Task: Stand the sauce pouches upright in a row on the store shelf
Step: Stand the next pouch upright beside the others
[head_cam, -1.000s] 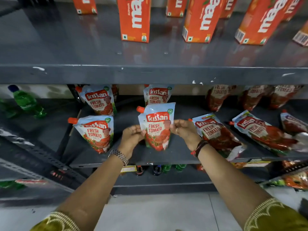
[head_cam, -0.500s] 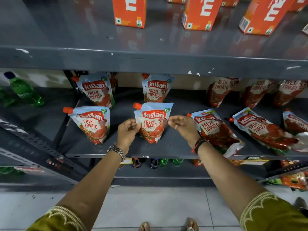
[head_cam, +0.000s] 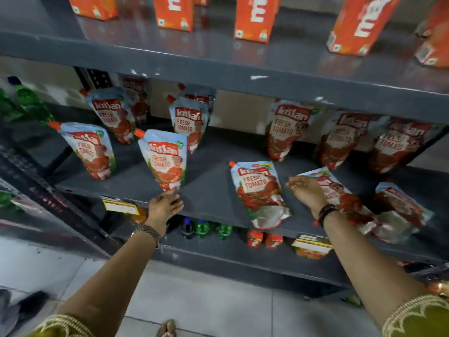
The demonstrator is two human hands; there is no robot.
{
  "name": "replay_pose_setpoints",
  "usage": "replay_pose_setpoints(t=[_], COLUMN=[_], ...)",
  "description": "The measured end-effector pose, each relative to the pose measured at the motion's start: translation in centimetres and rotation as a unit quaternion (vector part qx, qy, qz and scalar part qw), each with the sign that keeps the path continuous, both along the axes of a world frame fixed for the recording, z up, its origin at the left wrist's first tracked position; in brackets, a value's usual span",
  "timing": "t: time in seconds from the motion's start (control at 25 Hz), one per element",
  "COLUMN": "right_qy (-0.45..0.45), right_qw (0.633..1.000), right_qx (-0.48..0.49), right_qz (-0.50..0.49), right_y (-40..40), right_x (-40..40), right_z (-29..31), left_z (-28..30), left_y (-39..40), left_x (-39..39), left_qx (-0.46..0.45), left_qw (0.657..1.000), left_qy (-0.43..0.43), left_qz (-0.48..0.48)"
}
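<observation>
**Next pouch: soft, sloshy, best taken by the top seam**

Now I have two blue-and-red foil sauce pouches with orange spouts standing at the front of the grey metal store shelf: one at the far left and one nearer the middle. My left hand sits just below the base of the middle pouch, fingers loosely spread and holding nothing; whether the fingertips touch the pouch's foot I cannot tell through the blur. My right hand reaches over a pouch lying flat, fingers curled but not closed on it as far as I can see. Between my hands lies another flat pouch, its silver bottom gusset hanging over the shelf edge. A third flat one lies further right. More pouches stand along the back.

I judge these as moderately heavy for their size, soft-walled, with contents that slump when tipped. The foil looks slick, so pinching the belly would squeeze and slip. I would take the stiff sealed top corners, beside the spout and opposite it, lift, let the sauce settle into the gusset, then set the base down flat and spread.
</observation>
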State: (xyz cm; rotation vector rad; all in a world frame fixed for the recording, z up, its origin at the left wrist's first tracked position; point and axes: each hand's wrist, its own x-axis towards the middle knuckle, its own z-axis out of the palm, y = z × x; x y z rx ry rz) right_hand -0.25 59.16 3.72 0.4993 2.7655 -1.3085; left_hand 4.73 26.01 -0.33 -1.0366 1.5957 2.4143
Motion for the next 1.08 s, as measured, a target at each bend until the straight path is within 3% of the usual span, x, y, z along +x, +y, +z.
replay_pose_setpoints(t=[0.08, 0.24, 0.44, 0.56, 0.88, 1.08], right_qy=[-0.050, -0.170, -0.167, -0.177, 0.065, 0.095], right_qw=[0.998, 0.948, 0.921, 0.897, 0.934, 0.946], right_qx=[0.002, -0.267, -0.341, -0.399, -0.351, -0.305], right_qz=[0.040, -0.021, -0.086, -0.072, -0.016, -0.055], right_y=[1.1, 0.1, -0.5, -0.1, -1.1, -2.8], right_x=[0.5, 0.0, -1.4, -1.3, -1.1, -0.5], right_z=[-0.5, -0.7, -2.5, -2.1, 2.0, 0.7], left_z=[0.8, 2.5, 1.8, 1.3, 4.7, 4.3], left_y=[5.1, 13.3, 15.7, 15.5, 13.4, 12.1], left_x=[-0.5, -1.9, -3.0, -2.8, -4.5, -5.5], left_qx=[-0.017, -0.076, -0.094, -0.099, -0.154, -0.186], left_qw=[0.998, 0.981, 0.985, 0.986, 0.962, 0.956], left_qy=[-0.005, -0.013, -0.025, 0.020, 0.210, 0.206], left_qz=[-0.062, -0.178, -0.144, -0.131, -0.075, -0.099])
